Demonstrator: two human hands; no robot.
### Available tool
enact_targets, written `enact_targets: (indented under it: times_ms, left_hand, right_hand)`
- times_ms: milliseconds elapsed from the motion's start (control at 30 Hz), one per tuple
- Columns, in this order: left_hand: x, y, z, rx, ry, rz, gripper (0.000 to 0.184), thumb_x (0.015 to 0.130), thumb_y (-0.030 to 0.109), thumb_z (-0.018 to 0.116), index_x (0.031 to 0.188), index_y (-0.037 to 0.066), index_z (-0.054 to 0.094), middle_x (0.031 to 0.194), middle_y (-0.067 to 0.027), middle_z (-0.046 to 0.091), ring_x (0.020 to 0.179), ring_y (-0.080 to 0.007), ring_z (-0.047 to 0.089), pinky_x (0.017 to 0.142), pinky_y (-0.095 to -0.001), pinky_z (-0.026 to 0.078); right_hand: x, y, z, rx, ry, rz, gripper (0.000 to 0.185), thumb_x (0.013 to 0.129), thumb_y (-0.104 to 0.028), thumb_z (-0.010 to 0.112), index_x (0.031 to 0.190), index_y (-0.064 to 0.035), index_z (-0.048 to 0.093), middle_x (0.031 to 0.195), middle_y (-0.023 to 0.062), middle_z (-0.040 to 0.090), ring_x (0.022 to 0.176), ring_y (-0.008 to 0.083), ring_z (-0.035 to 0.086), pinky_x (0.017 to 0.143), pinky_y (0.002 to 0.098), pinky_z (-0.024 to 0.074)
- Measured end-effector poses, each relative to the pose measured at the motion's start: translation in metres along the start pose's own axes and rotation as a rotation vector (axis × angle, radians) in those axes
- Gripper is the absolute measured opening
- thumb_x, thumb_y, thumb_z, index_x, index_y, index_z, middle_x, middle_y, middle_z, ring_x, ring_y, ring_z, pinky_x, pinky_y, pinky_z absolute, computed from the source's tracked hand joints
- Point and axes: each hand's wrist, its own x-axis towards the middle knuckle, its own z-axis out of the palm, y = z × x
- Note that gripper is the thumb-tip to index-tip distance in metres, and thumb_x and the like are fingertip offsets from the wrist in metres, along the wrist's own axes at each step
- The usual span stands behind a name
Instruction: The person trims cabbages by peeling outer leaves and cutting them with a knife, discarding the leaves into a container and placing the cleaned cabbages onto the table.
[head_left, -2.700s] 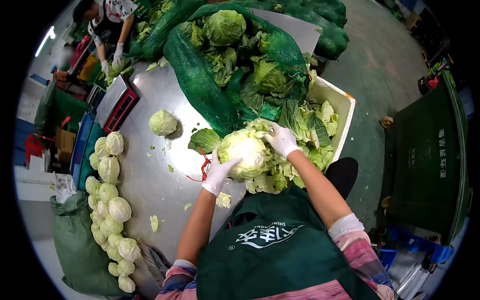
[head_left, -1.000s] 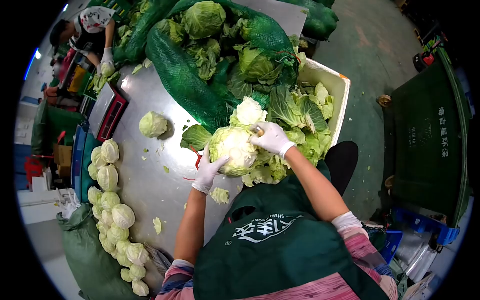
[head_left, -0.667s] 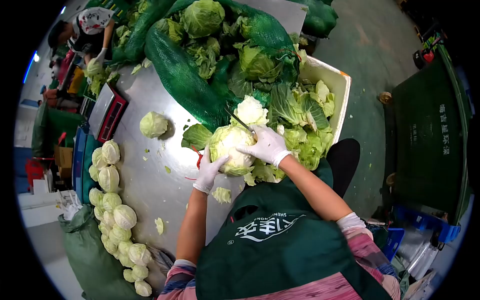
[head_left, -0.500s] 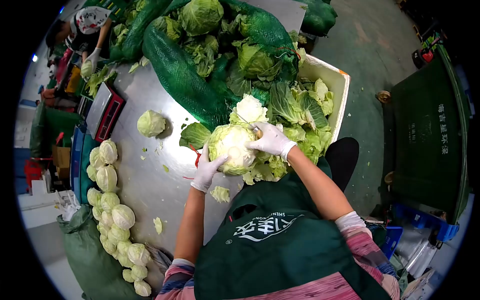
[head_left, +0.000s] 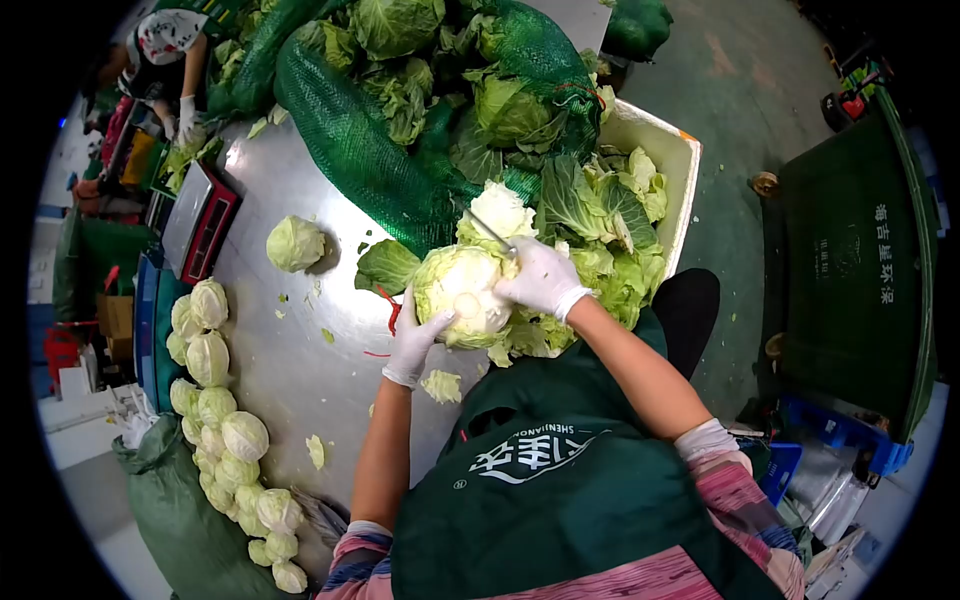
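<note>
A pale cabbage (head_left: pixel 465 295) is held over the table in front of me, its cut stem end facing up. My gloved left hand (head_left: pixel 412 335) grips its left side, thumb on top. In my gloved right hand (head_left: pixel 543 280) is a knife (head_left: pixel 488 230), its thin blade pointing up and left past the cabbage; most of the handle is hidden. The right thumb and fingers also touch the cabbage's right edge. Just behind lies a whitish-green piece of cabbage (head_left: pixel 498 208). Loose leaves (head_left: pixel 620 280) are heaped to the right, and one green leaf (head_left: pixel 387 266) lies on the left.
A green mesh sack (head_left: pixel 350 150) of untrimmed cabbages lies across the metal table (head_left: pixel 290 370). One cabbage (head_left: pixel 295 243) sits alone; several pale ones (head_left: pixel 245 435) line the left edge. A white foam box (head_left: pixel 685 190), a scale (head_left: pixel 203 225), a green bin (head_left: pixel 850 260) and a co-worker (head_left: pixel 170 60) surround this.
The knife blade shows more clearly now and its tip has shifted left, with my right hand slightly turned. The cabbage stays in my left hand. The co-worker's head and hands have moved.
</note>
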Motion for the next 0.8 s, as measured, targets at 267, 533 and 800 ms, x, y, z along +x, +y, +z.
enact_targets:
  times_ms: [267, 533, 800]
  left_hand:
    - [0.001, -0.012, -0.019, -0.18, -0.028, -0.062, 0.072, 0.081, 0.012, 0.068, 0.142, 0.003, 0.03, 0.132, -0.0118, 0.049, 0.118, -0.0215, 0.052, 0.096, -0.0336, 0.047]
    - [0.009, -0.04, -0.048, -0.237, -0.054, -0.007, 0.07, 0.084, 0.013, 0.065, 0.143, 0.004, 0.029, 0.135, -0.0117, 0.046, 0.12, -0.0229, 0.049, 0.097, -0.0365, 0.047]
    - [-0.041, 0.035, -0.025, -0.055, 0.377, -0.404, 0.073, 0.086, 0.042, 0.067, 0.138, 0.003, 0.034, 0.125, -0.011, 0.052, 0.104, -0.0249, 0.058, 0.082, -0.0404, 0.056]
  right_hand:
    - [0.018, 0.029, 0.02, -0.097, 0.135, 0.054, 0.057, 0.065, -0.036, 0.071, 0.112, -0.0074, 0.056, 0.112, 0.0158, 0.061, 0.1, 0.0343, 0.06, 0.089, 0.0409, 0.0465]
    - [0.05, 0.045, 0.06, -0.153, 0.239, 0.106, 0.051, 0.073, -0.024, 0.068, 0.116, -0.0011, 0.051, 0.117, 0.0198, 0.056, 0.096, 0.0374, 0.063, 0.082, 0.0444, 0.0511]
    - [0.005, 0.027, 0.057, -0.16, 0.295, -0.083, 0.05, 0.075, -0.035, 0.07, 0.109, -0.0021, 0.054, 0.107, 0.0174, 0.057, 0.088, 0.0342, 0.063, 0.074, 0.0429, 0.0516]
